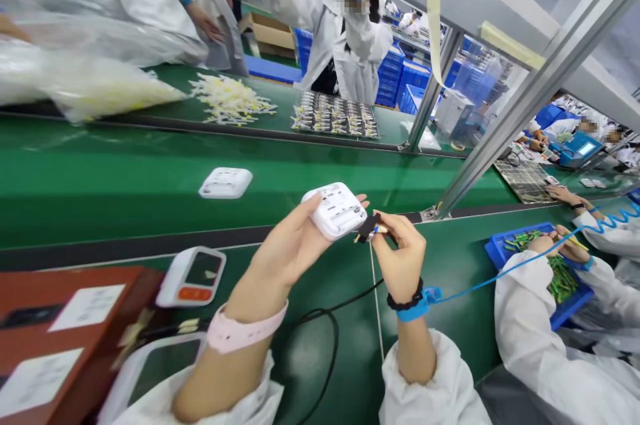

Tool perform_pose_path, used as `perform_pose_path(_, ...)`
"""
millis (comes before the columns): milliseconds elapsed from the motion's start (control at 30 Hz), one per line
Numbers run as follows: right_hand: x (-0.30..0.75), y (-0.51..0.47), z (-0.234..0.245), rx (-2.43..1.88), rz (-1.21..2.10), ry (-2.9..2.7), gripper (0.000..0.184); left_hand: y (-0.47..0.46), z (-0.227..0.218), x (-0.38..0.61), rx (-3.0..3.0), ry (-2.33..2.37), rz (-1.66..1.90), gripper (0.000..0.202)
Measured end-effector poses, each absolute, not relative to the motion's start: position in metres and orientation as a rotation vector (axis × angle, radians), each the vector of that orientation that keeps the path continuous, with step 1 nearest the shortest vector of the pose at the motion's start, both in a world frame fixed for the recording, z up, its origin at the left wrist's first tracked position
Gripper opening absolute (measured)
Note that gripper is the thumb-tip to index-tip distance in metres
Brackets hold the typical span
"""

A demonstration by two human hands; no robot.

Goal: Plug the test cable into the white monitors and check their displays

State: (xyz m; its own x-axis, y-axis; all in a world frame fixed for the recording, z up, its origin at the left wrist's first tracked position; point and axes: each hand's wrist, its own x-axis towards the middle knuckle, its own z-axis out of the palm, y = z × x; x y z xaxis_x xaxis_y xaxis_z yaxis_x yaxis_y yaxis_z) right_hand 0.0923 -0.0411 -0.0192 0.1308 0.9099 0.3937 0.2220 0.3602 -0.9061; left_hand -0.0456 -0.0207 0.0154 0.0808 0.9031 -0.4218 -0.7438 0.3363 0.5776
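The left hand (295, 238), with a pale pink band at its wrist, cradles a white, rounded-square plastic device (337, 210), thumb on one edge and fingers beneath, its slotted face upward. The right hand (403, 241), wearing a blue strap (415, 305), has thumb and fingers pinched together on a small black block-shaped piece (369, 227) just beside the device's near right corner; whether the two touch I cannot tell. A similar white plastic device (226, 183) lies on the glossy green belt (280, 171) beyond. Near the left forearm stands a white unit with a dark screen and orange button panel (193, 276), and a thin black cable (333, 338) loops across the green tabletop (355, 298) below the hands
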Motion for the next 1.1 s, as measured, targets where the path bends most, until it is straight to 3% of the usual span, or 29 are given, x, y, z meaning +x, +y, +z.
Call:
perform_pose_path(300, 0.086, -0.047, -0.014, -1.216, 0.436, -1.502, 0.018, -0.024, 0.011, -0.032, 0.219, 0.778, 1.313, 0.062)
perform_pose_path(533, 0.082, -0.051, -0.014, -1.265, 0.244, -1.550, 0.014, -0.026, 0.009, -0.024, 0.228, 0.738, 1.398, 0.063)
perform_pose_path(1100, 0.082, -0.050, -0.015, -1.167, 0.280, -1.649, 0.019, -0.029, -0.003, -0.023, 0.427, 0.742, 1.529, 0.068)
